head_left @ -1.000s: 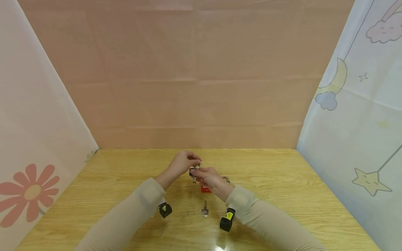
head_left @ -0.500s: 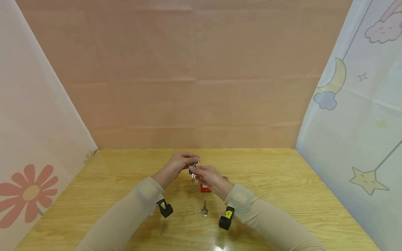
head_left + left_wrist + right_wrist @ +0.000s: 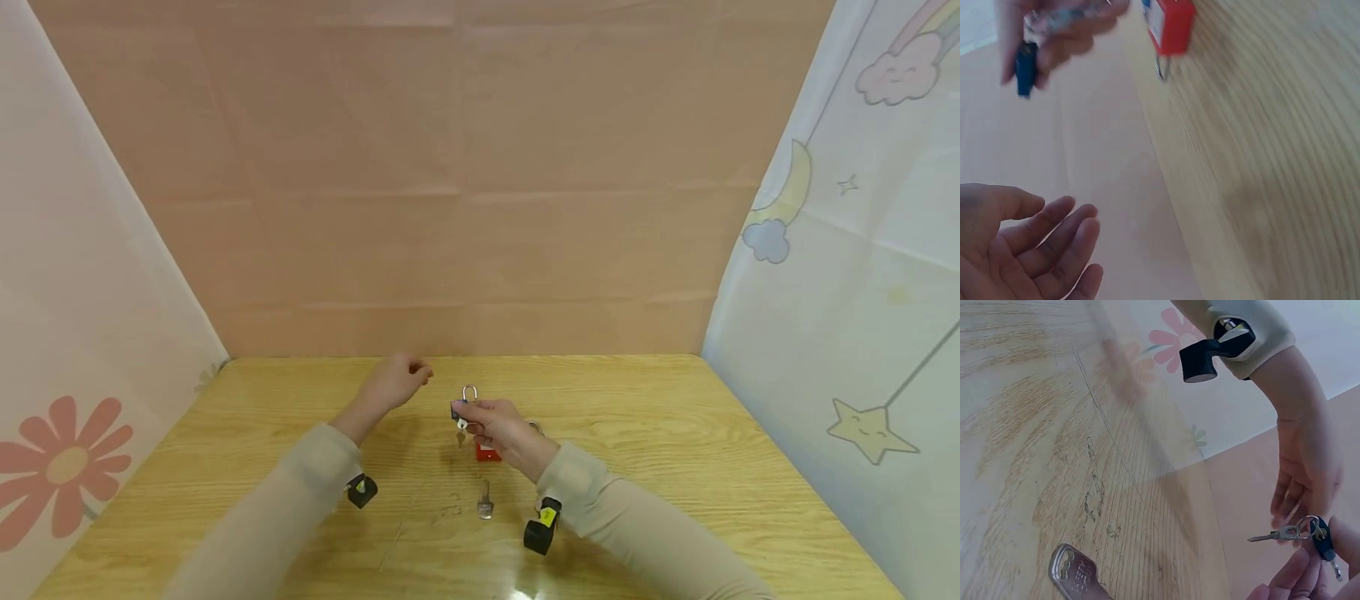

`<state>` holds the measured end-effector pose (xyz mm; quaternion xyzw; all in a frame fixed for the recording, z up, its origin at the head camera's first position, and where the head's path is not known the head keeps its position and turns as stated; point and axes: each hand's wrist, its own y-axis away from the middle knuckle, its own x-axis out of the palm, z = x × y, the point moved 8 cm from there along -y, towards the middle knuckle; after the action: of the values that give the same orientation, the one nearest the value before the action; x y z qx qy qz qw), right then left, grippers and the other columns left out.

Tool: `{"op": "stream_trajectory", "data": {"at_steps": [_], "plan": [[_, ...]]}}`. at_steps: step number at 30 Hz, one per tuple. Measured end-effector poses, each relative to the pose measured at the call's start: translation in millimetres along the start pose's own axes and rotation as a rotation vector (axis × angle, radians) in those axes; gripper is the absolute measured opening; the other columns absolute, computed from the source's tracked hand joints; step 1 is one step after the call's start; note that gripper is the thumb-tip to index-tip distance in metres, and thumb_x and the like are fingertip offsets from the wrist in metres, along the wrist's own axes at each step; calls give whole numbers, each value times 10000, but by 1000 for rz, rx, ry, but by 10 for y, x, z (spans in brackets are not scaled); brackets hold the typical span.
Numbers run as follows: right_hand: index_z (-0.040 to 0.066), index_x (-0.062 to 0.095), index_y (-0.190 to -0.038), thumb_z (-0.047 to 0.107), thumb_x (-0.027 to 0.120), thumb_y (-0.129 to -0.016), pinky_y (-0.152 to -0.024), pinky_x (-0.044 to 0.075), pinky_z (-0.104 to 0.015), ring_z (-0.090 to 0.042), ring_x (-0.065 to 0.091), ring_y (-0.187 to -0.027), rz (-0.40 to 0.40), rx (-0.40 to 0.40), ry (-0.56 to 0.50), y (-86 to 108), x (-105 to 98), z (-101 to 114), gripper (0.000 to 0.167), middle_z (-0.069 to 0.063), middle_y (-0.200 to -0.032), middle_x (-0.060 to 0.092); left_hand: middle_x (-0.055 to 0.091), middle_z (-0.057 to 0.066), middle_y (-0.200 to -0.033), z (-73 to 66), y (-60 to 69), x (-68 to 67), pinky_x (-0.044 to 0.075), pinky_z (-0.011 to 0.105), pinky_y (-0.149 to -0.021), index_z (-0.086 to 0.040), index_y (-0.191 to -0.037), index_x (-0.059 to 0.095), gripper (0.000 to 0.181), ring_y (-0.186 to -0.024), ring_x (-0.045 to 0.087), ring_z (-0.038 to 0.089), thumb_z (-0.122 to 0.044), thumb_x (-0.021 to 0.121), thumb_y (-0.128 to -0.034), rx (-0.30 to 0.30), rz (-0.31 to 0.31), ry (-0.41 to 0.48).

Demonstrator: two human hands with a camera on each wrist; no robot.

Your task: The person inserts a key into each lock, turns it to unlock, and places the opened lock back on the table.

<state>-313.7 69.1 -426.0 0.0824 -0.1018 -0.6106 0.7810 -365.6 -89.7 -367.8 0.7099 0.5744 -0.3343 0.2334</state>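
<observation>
My right hand (image 3: 504, 427) pinches a small blue padlock (image 3: 1320, 540) between thumb and fingers, above the table. Its silver shackle (image 3: 469, 392) points up and away in the head view. A key ring (image 3: 1307, 526) hangs at the padlock's bottom with a small key (image 3: 1269, 536) dangling; whether another key sits in the lock I cannot tell. My left hand (image 3: 392, 382) hovers to the left, apart from the padlock, its fingers loosely bent and holding nothing (image 3: 1041, 250). Under my right hand lies a red padlock (image 3: 488, 452), partly hidden.
A larger loose key (image 3: 485, 503) lies on the wooden table (image 3: 637, 467), nearer to me. Behind my right wrist shows a metal shackle (image 3: 536, 426), its body hidden. Printed cloths stand at both sides, and a plain backdrop (image 3: 465, 250) rises behind the table.
My left hand has let go of the blue padlock's shackle and moved away to the left. The right hand stays nearly in place, still holding the padlock; the hanging key shows more clearly.
</observation>
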Motion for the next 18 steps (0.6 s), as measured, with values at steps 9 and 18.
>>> {"op": "stream_trajectory", "data": {"at_steps": [9, 18], "plan": [[37, 713, -1030, 267, 647, -941, -678, 392, -262, -89, 529, -692, 13, -5, -18, 10, 8, -3, 255, 68, -746, 634, 681, 152, -1095, 426, 139, -109, 513, 390, -689, -10, -1079, 676, 271, -780, 619, 202, -230, 552, -981, -17, 153, -354], [-28, 663, -1112, 240, 623, -957, -660, 399, -247, -74, 515, -675, 3, -29, 7, -10, 9, 21, 313, 53, -779, 621, 666, 80, -852, 627, 323, -13, 511, 381, -689, 18, -1111, 644, 325, -735, 597, 175, -269, 553, -990, -56, 352, -358]]}}
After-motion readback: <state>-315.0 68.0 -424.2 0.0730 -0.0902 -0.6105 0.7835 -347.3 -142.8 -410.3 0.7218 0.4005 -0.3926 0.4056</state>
